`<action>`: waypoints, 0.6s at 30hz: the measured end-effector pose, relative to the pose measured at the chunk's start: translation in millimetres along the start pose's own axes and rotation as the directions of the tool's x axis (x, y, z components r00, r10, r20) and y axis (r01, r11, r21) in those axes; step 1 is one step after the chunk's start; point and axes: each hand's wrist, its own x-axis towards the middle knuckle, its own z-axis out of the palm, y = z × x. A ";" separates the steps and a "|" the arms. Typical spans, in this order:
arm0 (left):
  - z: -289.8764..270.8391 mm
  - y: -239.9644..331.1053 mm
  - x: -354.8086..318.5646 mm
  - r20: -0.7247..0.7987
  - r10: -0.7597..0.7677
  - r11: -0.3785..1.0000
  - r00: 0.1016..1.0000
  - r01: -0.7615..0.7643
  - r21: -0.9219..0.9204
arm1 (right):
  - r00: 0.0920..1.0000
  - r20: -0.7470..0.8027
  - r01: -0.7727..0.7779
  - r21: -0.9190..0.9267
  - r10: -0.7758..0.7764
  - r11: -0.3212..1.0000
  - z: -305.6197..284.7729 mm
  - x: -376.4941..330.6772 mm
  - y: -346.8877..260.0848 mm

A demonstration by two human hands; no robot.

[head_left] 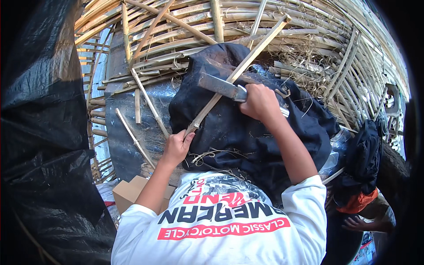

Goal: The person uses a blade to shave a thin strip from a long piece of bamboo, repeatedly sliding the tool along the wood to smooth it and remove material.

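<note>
My left hand (176,148) is closed around the near end of a long split bamboo strip (260,47). The strip slants up and away to the right, over the dark cloth (251,134) that is draped in front of me. A broad-bladed knife (215,85) is in my right hand (263,104), whose fingers are wrapped round its handle. Its flat blade points left and crosses the strip around the middle; whether the edge touches the bamboo I cannot tell. Thin curled shavings (216,152) lie on the cloth near my left hand.
Stacked bamboo strips (304,33) fill the far side. Loose strips (134,139) lie at left, beside a black plastic sheet (44,110). A cardboard box (129,191) stands by my left forearm. At lower right, another person's limb (360,224) shows near an orange cloth (360,201).
</note>
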 end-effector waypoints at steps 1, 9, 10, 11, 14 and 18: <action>0.1 -1.0 0.6 -0.009 0.015 1.000 1.000 -0.015 -0.003 | 0.998 0.057 -0.010 0.050 0.007 0.999 -4.3 1.1 0.3; 3.6 -2.9 2.4 -0.028 0.040 0.999 0.999 -0.039 0.023 | 0.992 0.118 0.018 0.140 -0.035 0.990 3.3 5.1 8.5; 5.5 -3.4 3.5 -0.050 0.062 0.998 0.997 -0.061 0.034 | 0.993 0.102 0.047 0.129 -0.060 0.990 1.8 9.4 11.4; 6.9 -4.5 2.3 -0.045 0.059 0.998 0.997 -0.057 0.033 | 0.994 0.094 0.048 0.159 -0.063 0.986 2.8 12.9 15.0; 8.6 -3.6 1.7 -0.071 0.062 0.996 0.996 -0.057 0.064 | 0.995 0.086 0.038 0.178 -0.054 0.983 4.4 16.9 23.1; 10.0 -3.8 1.2 -0.060 0.021 0.999 0.998 -0.019 0.046 | 0.995 0.095 0.019 0.158 -0.035 0.987 3.1 22.6 28.3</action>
